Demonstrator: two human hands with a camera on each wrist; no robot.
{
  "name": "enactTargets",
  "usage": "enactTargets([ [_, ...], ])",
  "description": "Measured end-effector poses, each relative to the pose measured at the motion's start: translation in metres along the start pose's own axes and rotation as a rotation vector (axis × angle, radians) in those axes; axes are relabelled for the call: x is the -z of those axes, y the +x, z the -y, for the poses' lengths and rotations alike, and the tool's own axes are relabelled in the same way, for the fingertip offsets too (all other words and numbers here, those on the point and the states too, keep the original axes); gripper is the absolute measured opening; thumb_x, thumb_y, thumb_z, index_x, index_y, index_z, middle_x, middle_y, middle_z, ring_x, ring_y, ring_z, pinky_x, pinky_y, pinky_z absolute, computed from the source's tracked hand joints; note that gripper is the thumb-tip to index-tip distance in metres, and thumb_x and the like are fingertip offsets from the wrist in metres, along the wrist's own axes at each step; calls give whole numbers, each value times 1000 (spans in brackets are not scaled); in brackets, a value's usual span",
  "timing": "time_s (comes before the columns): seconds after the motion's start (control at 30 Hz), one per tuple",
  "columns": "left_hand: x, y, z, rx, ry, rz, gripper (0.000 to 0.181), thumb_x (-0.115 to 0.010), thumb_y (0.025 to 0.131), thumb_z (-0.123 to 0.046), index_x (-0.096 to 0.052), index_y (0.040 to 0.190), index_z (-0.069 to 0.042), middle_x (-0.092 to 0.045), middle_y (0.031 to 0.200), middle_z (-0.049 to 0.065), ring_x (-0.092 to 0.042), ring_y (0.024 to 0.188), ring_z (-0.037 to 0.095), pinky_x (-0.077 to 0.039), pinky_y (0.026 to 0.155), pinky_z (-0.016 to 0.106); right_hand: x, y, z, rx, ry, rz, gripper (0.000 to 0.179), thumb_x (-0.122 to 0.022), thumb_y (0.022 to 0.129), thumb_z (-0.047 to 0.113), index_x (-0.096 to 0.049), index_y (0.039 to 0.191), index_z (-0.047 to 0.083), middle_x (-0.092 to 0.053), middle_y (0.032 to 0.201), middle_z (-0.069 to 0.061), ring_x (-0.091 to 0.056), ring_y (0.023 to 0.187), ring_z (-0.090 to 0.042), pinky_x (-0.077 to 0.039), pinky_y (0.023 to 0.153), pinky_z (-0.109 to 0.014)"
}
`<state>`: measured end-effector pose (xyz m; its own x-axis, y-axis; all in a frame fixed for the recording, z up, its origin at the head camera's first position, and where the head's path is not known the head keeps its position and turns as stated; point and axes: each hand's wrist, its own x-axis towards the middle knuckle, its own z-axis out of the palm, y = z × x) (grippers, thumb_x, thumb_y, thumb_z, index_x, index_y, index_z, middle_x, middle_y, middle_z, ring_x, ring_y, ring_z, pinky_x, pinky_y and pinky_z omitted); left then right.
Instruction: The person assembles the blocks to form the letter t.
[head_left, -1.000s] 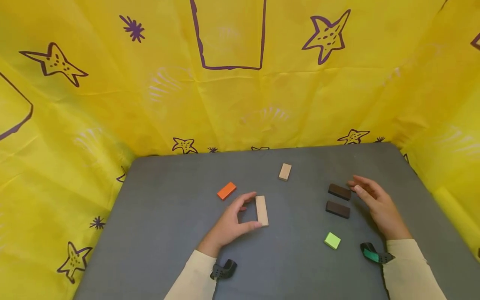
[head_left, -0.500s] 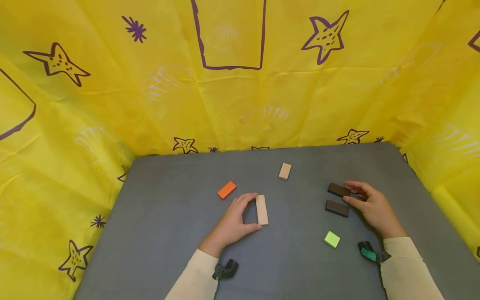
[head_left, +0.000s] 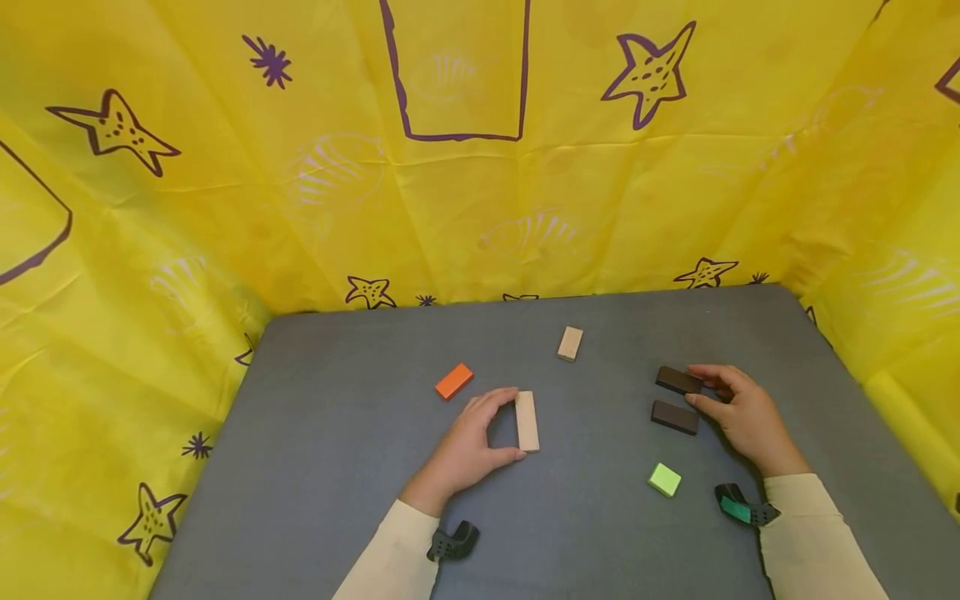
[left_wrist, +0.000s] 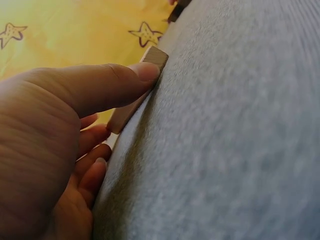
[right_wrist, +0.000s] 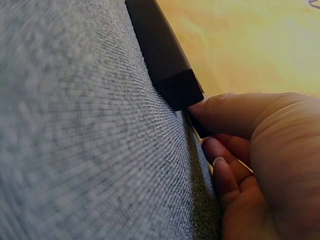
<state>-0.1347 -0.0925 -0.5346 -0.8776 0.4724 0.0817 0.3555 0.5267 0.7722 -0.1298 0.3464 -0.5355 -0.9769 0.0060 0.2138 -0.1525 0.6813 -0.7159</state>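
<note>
1. Table point(head_left: 345, 433): all blocks on it, none stacked.
2. Left hand point(head_left: 467, 446): pinches the long pale block point(head_left: 528, 422) by both ends.
3. Right hand point(head_left: 750, 421): pinches the farther dark block point(head_left: 676, 379).
4. Nearer dark block point(head_left: 674, 417), orange block point(head_left: 453, 382), short pale block point(head_left: 570, 343), green block point(head_left: 664, 480): unheld.

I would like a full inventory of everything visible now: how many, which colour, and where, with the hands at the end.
table: 1, grey, beneath the blocks
patterned cloth: piece count unclear, yellow with purple drawings, around the table
orange block: 1, orange, leftmost block
short wooden block: 1, pale, farthest back
long wooden block: 1, pale, right of orange block
farther dark block: 1, dark brown, right side
nearer dark block: 1, dark brown, just in front
green block: 1, light green, nearest block
wrist devices: 2, black, one partly green, one per wrist
sleeves: 2, cream, both arms
left hand: 1, pinching long wooden block
right hand: 1, pinching farther dark block
</note>
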Motion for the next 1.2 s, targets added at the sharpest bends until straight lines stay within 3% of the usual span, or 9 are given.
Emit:
enactTargets([
  [0.47, -3, 3, -2, -24, 32, 12, 86, -97, 87, -22, -54, 161, -14, -51, 163, -3, -43, 150, 22, -29, 121, 56, 2, -2, 6, -35, 25, -23, 39, -83, 100, 11, -73, 136, 0, -68, 127, -19, -54, 103, 4, -40, 84, -8],
  [0.7, -3, 3, 0, -24, 28, 5, 87, -97, 87, -23, -54, 162, -16, -51, 163, -5, -43, 150, 21, -30, 120, 57, -1, 0, 19, 2, 60, -64, 38, -85, 97, 8, -75, 133, 2, -69, 123, -14, -58, 101, 1, -42, 85, -8],
  [0.87, -2, 1, -1, -13, 25, 4, 86, -97, 87, -23, -54, 161, -16, -51, 164, -5, -43, 150, 21, -31, 120, 58, -6, 1, 34, 31, 87, -38, 37, -85, 97, 8, -77, 133, 4, -69, 124, -11, -59, 101, -5, -43, 84, -9],
  [1.2, -3, 1, -1, -16, 54, 10, 86, -97, 87, -25, -54, 161, -16, -51, 163, -5, -43, 150, 21, -30, 121, 57, -15, 2, 58, 103, 115, -19, 37, -86, 95, 2, -78, 130, 5, -70, 124, -9, -61, 102, -1, -46, 86, -8],
])
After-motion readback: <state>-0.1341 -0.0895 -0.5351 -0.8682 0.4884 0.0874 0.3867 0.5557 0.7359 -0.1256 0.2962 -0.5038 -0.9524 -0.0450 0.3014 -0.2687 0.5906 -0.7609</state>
